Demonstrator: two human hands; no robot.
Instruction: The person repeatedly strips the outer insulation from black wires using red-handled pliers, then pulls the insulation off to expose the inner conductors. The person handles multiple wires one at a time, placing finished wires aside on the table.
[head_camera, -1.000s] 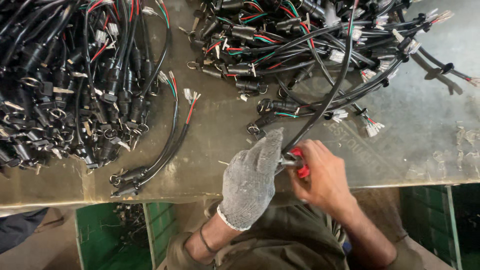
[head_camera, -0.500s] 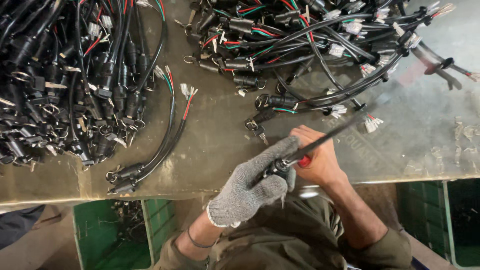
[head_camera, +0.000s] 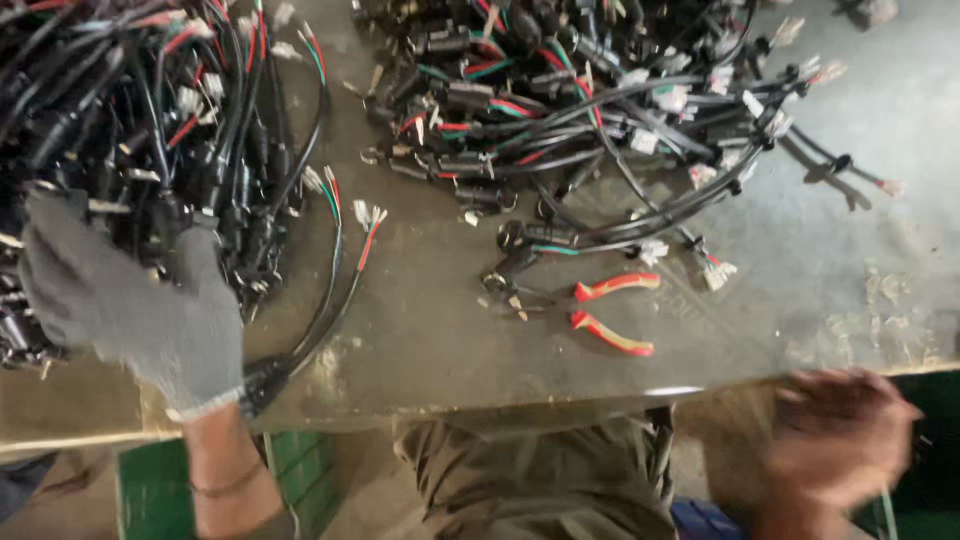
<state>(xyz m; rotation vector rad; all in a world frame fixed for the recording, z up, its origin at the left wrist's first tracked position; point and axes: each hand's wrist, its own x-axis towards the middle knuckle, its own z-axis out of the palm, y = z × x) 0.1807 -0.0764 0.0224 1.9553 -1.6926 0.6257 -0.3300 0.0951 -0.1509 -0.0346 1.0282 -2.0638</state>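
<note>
Gloved fingers (head_camera: 190, 265) of the left hand (head_camera: 135, 300) spread wide and flat over the near edge of a heap of black cable harnesses (head_camera: 150, 130) at the bench's left end, the palm pressing the bundle rather than gripping any one lead; a loose harness (head_camera: 320, 280) with red, green and white wire ends trails out from under the glove's wrist side toward the bench's front edge. The bare right hand (head_camera: 840, 440), blurred, hangs below the front edge near the bench's right corner, off the surface; its fingers look loosely curled, and whether they hold anything cannot be told. Red-and-yellow handled cutting pliers (head_camera: 600, 310) lie on the bare metal bench (head_camera: 850, 280) near the middle of the front edge, handles splayed apart, well away from both hands. Just behind the pliers, a second tangle of black harnesses with white connectors (head_camera: 600, 120) fills the far middle of the bench. A green crate (head_camera: 150, 490) shows below the front edge beside the left forearm.
</note>
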